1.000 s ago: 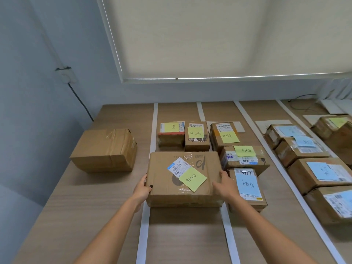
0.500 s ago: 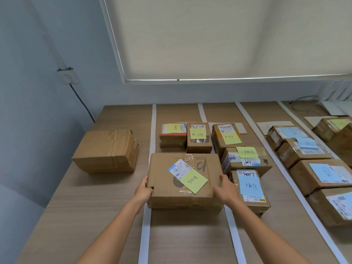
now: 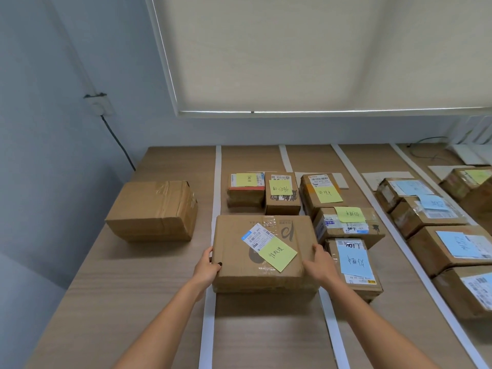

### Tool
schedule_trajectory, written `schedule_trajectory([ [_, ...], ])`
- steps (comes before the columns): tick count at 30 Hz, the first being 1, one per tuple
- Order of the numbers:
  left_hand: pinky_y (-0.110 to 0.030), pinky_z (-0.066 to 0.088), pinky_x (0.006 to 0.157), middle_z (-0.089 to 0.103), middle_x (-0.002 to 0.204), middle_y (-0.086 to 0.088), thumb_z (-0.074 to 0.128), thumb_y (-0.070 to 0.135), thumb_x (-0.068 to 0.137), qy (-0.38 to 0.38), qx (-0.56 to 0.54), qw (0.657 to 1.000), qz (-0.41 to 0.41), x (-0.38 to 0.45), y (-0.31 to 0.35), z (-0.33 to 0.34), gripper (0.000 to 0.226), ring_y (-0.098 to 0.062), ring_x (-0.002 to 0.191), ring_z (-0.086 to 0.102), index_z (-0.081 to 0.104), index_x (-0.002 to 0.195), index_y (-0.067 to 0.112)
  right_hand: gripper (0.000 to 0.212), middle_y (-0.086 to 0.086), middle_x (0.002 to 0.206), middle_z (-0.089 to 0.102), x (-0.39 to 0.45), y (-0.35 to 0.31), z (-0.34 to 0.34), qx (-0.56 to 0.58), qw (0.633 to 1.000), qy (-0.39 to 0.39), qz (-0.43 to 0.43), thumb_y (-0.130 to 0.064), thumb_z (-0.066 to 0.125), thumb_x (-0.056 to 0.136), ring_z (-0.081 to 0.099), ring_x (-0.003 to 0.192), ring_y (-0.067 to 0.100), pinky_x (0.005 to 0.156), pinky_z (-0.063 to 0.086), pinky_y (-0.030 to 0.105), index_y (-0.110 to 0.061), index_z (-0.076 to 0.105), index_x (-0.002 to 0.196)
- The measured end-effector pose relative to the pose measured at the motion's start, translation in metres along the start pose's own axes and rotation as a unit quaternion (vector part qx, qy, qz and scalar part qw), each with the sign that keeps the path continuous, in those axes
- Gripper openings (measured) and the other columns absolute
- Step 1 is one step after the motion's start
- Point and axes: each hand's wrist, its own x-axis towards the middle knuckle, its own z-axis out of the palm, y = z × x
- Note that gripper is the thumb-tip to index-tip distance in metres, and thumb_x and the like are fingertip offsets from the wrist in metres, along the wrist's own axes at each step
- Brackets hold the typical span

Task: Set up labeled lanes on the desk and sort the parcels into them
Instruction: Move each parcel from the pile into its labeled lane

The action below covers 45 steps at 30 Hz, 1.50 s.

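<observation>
A wide, flat brown cardboard parcel with a yellow sticky note point(image 3: 263, 253) lies between two white tape strips on the wooden desk point(image 3: 111, 302), just in front of two smaller labelled boxes point(image 3: 263, 191). Its long axis runs side to side, and one hand clasps each short end: the left hand point(image 3: 206, 267) curls round the left edge, the right hand point(image 3: 319, 263) round the right. Both are equally near, so any nudge forward looks two-handed.

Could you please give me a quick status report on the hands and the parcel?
Left hand and right hand grip the large parcel by its sides. Parcel between two white tape strips. Blue-noted box crowds its right.
</observation>
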Motion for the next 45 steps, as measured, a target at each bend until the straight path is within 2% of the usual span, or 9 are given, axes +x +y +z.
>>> schedule_trajectory([
  [7, -0.039, 0.04, 0.101, 0.042, 0.142, -0.011, 0.043, 0.01, 0.096, 0.032, -0.03, 0.999, 0.008, 0.006, 0.01, -0.022, 0.051, -0.026, 0.126, 0.044, 0.029, 0.145, 0.016, 0.051, 0.012, 0.13, 0.049, -0.003, -0.036, -0.01, -0.047, 0.993, 0.092, -0.053, -0.028, 0.058, 0.088, 0.048, 0.118, 0.029, 0.097, 0.044, 0.042, -0.014, 0.039, 0.133],
  [10, -0.037, 0.04, 0.1, 0.044, 0.141, -0.009, 0.044, 0.01, 0.096, 0.077, -0.043, 0.996, 0.035, 0.014, 0.023, -0.047, 0.049, -0.025, 0.126, 0.044, 0.033, 0.143, 0.017, 0.043, 0.008, 0.125, 0.054, -0.001, -0.067, -0.012, 0.015, 0.99, 0.081, -0.117, -0.023, 0.061, 0.086, 0.055, 0.11, 0.022, 0.082, 0.052, 0.035, -0.019, 0.047, 0.126],
  [12, -0.033, 0.039, 0.094, 0.046, 0.139, -0.008, 0.046, 0.009, 0.095, 0.098, -0.048, 0.993, 0.055, 0.023, 0.031, -0.067, 0.049, -0.024, 0.125, 0.045, 0.036, 0.142, 0.018, 0.051, 0.007, 0.131, 0.053, 0.003, -0.092, -0.005, 0.019, 0.988, 0.058, -0.141, -0.021, 0.06, 0.087, 0.055, 0.11, 0.02, 0.077, 0.048, 0.028, -0.018, 0.043, 0.135],
  [17, -0.039, 0.041, 0.103, 0.048, 0.139, -0.008, 0.048, 0.007, 0.093, 0.12, -0.078, 0.986, 0.086, 0.048, 0.039, -0.121, 0.05, -0.025, 0.125, 0.046, 0.039, 0.14, 0.019, 0.06, 0.008, 0.145, 0.04, 0.012, -0.157, 0.031, 0.101, 0.981, -0.032, -0.165, -0.013, 0.056, 0.088, 0.041, 0.131, 0.026, 0.101, 0.038, 0.036, -0.015, 0.033, 0.143],
  [24, -0.028, 0.036, 0.092, 0.04, 0.145, -0.002, 0.048, 0.008, 0.094, 0.147, 0.039, 0.977, 0.149, 0.083, 0.021, -0.206, 0.052, -0.018, 0.124, 0.042, 0.035, 0.142, 0.024, 0.059, 0.007, 0.145, 0.041, 0.016, -0.241, 0.099, 0.167, 0.971, -0.059, -0.162, -0.016, 0.058, 0.086, 0.041, 0.13, 0.024, 0.107, 0.039, 0.04, -0.017, 0.036, 0.141],
  [31, -0.037, 0.028, 0.111, 0.029, 0.15, -0.008, 0.051, 0.008, 0.091, 0.254, 0.108, 0.949, 0.149, 0.121, -0.016, -0.278, 0.057, -0.025, 0.136, 0.033, 0.032, 0.144, 0.017, 0.063, 0.007, 0.15, 0.033, 0.025, -0.285, 0.174, 0.19, 0.967, -0.104, -0.133, -0.028, 0.056, 0.09, 0.037, 0.134, 0.027, 0.106, 0.034, 0.039, -0.019, 0.027, 0.145],
  [36, -0.039, 0.03, 0.111, 0.033, 0.15, -0.005, 0.039, 0.021, 0.098, 0.197, 0.039, 0.976, 0.087, 0.145, -0.046, -0.29, 0.049, -0.024, 0.135, 0.035, 0.028, 0.146, 0.021, 0.065, 0.006, 0.151, 0.031, 0.035, -0.298, 0.212, 0.242, 0.961, -0.106, -0.077, -0.042, 0.046, 0.092, 0.035, 0.135, 0.027, 0.098, 0.031, 0.033, -0.024, 0.018, 0.148],
  [41, -0.043, 0.029, 0.113, 0.035, 0.149, -0.01, 0.034, 0.027, 0.1, 0.124, -0.074, 0.989, 0.022, 0.154, -0.057, -0.28, 0.049, -0.027, 0.136, 0.035, 0.03, 0.145, 0.007, 0.066, 0.005, 0.152, 0.03, 0.037, -0.301, 0.23, 0.257, 0.959, -0.112, -0.039, -0.047, 0.041, 0.093, 0.033, 0.136, 0.028, 0.098, 0.03, 0.032, -0.025, 0.015, 0.149],
  [45, -0.043, 0.03, 0.113, 0.039, 0.147, -0.007, 0.036, 0.024, 0.1, 0.139, -0.106, 0.983, 0.049, 0.141, -0.049, -0.284, 0.047, -0.025, 0.135, 0.037, 0.034, 0.144, 0.01, 0.06, 0.003, 0.14, 0.045, 0.029, -0.3, 0.218, 0.248, 0.962, -0.093, -0.071, -0.045, 0.042, 0.092, 0.043, 0.128, 0.025, 0.097, 0.035, 0.032, -0.019, 0.029, 0.144],
])
